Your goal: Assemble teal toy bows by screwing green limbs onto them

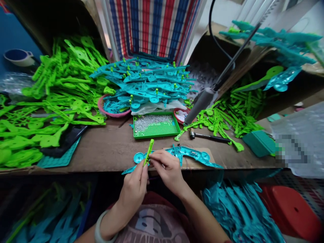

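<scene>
Near the table's front edge, my left hand (134,187) grips a slim lime-green plastic part (150,148), held upright between thumb and fingers. The fingers of my right hand (168,168) are pinched together against the side of that part; whatever small thing they hold is hidden. Behind and under both hands lies a translucent blue plastic bow-shaped piece (193,153), with a round disc at its left end and a dark fitting on its right half. It rests partly on a brown board (210,155).
A green tray (157,135) of small metal pieces stands ahead, beside a red basket (179,110). A hammer (211,137) lies to the right, below a hanging grey screwdriver (201,104). Lime-green parts (73,81) and blue parts (149,82) are heaped behind. A red stool (293,209) stands lower right.
</scene>
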`<state>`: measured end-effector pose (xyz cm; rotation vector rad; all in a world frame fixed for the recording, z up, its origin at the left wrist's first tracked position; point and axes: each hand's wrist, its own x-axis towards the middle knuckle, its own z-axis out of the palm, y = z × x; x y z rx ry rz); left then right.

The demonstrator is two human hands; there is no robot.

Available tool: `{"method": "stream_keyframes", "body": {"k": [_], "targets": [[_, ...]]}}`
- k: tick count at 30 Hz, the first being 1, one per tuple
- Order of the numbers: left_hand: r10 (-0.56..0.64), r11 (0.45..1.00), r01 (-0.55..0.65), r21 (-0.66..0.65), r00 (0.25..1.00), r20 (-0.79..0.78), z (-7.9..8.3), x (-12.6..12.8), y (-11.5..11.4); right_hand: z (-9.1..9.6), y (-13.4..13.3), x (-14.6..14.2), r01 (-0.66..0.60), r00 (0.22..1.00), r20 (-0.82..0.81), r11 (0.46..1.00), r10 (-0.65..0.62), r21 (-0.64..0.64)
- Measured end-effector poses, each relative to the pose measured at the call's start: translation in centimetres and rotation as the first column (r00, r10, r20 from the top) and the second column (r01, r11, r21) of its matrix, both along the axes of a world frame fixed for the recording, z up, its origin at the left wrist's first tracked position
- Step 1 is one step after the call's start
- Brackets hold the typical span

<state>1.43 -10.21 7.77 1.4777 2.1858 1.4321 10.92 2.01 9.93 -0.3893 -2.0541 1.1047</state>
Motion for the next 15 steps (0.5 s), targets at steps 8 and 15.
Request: {"method": "stream_keyframes", "body": {"k": [8,15], "targets": [[-0.021,0.999,0.021,0.026,0.999,0.024,0.77,0.2,0.0,-0.54,-0.66,-0.24,0.124,0.989,-0.1,0.983,-0.11,0.137],[-0.024,1.0,0.024,-0.009,1.0,0.013,0.97,-0.26,-0.02,-0.08,-0.39,-0.26,0.025,0.999,-0.016,0.947,-0.031,-0.319]]}}
